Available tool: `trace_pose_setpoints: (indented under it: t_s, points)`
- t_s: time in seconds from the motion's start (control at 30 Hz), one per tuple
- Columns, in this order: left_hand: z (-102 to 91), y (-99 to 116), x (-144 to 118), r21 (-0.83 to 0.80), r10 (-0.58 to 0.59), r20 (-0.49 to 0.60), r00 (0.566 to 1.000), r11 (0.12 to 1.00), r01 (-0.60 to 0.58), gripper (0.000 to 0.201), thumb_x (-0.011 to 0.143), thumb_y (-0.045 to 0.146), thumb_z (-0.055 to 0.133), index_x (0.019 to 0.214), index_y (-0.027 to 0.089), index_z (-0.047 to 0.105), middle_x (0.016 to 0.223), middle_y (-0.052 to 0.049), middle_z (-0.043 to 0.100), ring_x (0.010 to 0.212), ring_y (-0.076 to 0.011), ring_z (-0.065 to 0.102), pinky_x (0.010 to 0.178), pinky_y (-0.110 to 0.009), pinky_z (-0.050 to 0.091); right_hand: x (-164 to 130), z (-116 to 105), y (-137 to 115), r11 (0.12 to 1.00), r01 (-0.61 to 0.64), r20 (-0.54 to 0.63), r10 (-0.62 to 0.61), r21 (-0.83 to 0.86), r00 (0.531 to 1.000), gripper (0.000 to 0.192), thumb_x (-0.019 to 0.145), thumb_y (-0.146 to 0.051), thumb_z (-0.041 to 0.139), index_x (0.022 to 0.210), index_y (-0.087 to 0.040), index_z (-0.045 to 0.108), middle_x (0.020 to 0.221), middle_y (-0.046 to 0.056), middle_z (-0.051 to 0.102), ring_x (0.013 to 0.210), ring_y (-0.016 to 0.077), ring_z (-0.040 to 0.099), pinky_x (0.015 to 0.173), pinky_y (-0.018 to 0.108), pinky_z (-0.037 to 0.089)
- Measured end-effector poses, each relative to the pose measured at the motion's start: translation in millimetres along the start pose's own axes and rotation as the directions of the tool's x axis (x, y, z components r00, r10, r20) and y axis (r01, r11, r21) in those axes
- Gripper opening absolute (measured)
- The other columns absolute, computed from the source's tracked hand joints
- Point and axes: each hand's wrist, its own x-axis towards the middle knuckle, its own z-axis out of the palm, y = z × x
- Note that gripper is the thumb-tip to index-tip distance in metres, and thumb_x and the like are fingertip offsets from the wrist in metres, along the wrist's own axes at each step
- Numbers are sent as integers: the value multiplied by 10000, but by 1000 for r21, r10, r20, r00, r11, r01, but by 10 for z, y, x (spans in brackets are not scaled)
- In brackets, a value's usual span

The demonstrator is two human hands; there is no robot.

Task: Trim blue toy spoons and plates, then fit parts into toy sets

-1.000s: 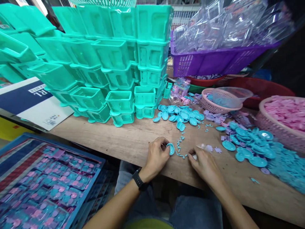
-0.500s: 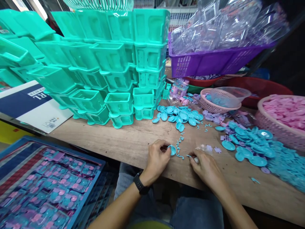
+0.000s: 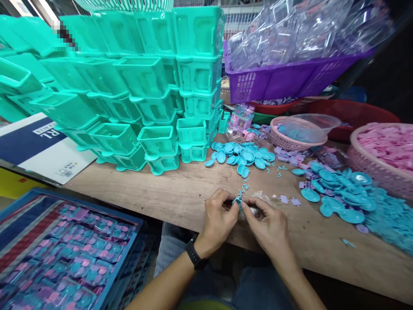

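Note:
My left hand (image 3: 220, 217) and my right hand (image 3: 269, 224) meet over the front of the table, fingertips nearly touching. Between them, pinched by the left fingers, is a small blue plastic toy pan (image 3: 238, 200), mostly covered by the fingers. The right thumb and forefinger close on a thin blue hook-like piece at the pan's edge; fingers hide most of it. Something clear and shiny (image 3: 253, 212) shows under the right palm; I cannot make out what. Just beyond the fingertips lie several tiny blue hook-like pieces (image 3: 245, 187), and farther back a pile of blue pans (image 3: 248, 155).
Green bins (image 3: 158, 140) are stacked at the back left. A purple basket (image 3: 290, 82) of clear plastic packs stands behind. To the right are more blue pans (image 3: 338, 202), blue pieces (image 3: 390, 224) and a pink basket (image 3: 364, 165). A blue tray (image 3: 129, 241) holds packed toy sets.
My right hand has moved left with its thin blue piece to meet the pan in my left hand. My left hand has shifted slightly right.

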Motion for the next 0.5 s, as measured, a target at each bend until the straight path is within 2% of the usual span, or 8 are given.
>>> trace_pose_setpoints:
  t_s: [0.3,0.5]
  points:
    - [-14,57,37,62,56,41,998,996,-59,140,817,77,621,750,195,657,756,-5,650,711,-146,623,658,-245,456,21,24,3,1000,-10,-9,10,0,1000,231,882,-380,593,788,-241,752,737,37,768,603,188,681,592,259,516]
    - [18,31,50,106,53,34,998,993,-56,142,826,79,614,758,202,633,764,-4,647,724,-151,624,664,-250,459,32,36,-22,1000,-13,-51,12,-13,999,252,890,-397,586,786,-237,750,719,54,758,597,196,673,602,272,531]
